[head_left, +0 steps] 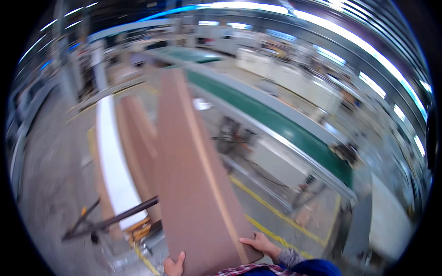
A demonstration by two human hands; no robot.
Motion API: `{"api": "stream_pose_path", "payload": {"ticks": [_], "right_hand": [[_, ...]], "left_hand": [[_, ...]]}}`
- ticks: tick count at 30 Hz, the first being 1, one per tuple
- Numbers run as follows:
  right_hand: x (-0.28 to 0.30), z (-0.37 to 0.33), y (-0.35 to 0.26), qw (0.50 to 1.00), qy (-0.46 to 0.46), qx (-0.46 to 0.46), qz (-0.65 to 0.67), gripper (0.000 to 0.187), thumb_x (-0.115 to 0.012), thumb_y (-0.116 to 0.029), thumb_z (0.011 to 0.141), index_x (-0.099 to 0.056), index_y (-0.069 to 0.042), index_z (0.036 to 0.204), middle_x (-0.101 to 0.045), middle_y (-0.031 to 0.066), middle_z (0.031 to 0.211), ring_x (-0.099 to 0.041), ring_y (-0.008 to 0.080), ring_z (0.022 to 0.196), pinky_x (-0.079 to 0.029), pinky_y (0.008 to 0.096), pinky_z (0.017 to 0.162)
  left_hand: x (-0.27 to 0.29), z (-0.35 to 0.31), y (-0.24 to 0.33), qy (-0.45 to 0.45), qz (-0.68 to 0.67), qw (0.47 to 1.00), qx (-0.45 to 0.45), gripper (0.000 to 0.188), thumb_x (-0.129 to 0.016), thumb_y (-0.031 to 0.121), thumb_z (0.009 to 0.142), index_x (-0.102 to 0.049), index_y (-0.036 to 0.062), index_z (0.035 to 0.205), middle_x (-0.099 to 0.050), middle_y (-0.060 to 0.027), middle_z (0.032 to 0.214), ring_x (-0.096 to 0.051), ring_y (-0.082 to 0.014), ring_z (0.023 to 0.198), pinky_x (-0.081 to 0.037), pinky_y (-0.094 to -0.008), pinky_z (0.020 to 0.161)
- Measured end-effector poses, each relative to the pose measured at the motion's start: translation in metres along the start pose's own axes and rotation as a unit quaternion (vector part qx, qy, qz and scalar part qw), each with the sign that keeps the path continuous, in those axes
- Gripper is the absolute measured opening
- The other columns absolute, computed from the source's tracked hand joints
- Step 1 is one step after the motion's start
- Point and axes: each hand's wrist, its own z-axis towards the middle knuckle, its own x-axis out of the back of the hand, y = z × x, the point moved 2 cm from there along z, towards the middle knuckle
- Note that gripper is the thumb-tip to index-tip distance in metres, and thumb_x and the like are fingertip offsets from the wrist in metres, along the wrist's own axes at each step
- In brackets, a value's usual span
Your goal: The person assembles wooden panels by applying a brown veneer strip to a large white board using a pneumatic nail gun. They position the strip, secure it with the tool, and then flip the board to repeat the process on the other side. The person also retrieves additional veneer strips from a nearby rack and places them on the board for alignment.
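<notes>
A long brown wood-look panel (193, 175) with a paler stripe along its right side stretches away from my body. My left hand (174, 264) grips its near left edge, the thumb lying near the top face and the fingers out of sight below. On the near right edge, my right hand (261, 244) is closed, its thumb on top and its other fingers partly hidden. The panel's far end reaches toward the green conveyor belt and is blurred. Left of it lie a white panel (115, 156) and another brown panel (134, 138).
A green conveyor belt (276, 126) with a metal frame runs diagonally on the right. A dark metal bar (117, 218) juts out left of my panel. Yellow lines (271, 209) mark the floor. A pale board-like block (386, 221) stands at the right.
</notes>
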Motion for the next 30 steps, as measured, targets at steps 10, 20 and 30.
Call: {"api": "stream_pose_path", "payload": {"ticks": [10, 20, 30], "right_hand": [[0.175, -0.02, 0.115, 0.726, -0.029, 0.058, 0.684, 0.07, -0.04, -0.056, 0.086, -0.039, 0.001, 0.127, -0.053, 0.0166, 0.116, -0.053, 0.0249, 0.106, -0.042, 0.0347, 0.091], [0.199, -0.066, 0.187, 0.857, 0.142, -0.051, 0.493, 0.043, -0.055, -0.031, 0.089, -0.048, 0.004, 0.114, -0.058, 0.0147, 0.103, -0.061, 0.0205, 0.083, -0.051, 0.029, 0.065], [0.278, -0.036, 0.176, 0.82, 0.358, -0.072, 0.442, 0.053, -0.058, -0.029, 0.086, -0.042, 0.006, 0.122, -0.054, 0.0147, 0.114, -0.056, 0.0243, 0.099, -0.046, 0.0358, 0.083]], "left_hand": [[-0.198, -0.007, 0.033, -0.083, -0.015, 0.996, 0.0, 0.07, -0.05, 0.057, 0.082, -0.055, -0.0066, 0.11, -0.06, -0.025, 0.101, -0.058, -0.0282, 0.089, -0.047, -0.0365, 0.077], [-0.435, -0.067, 0.089, -0.337, -0.257, 0.902, 0.079, 0.051, -0.058, 0.036, 0.085, -0.047, -0.0035, 0.115, -0.056, -0.0152, 0.107, -0.058, -0.02, 0.093, -0.046, -0.0348, 0.081], [-0.479, 0.041, 0.125, -0.401, -0.146, 0.88, 0.209, 0.071, -0.037, 0.058, 0.087, -0.04, -0.0011, 0.126, -0.054, -0.0188, 0.118, -0.057, -0.0276, 0.101, -0.046, -0.0372, 0.084]]}}
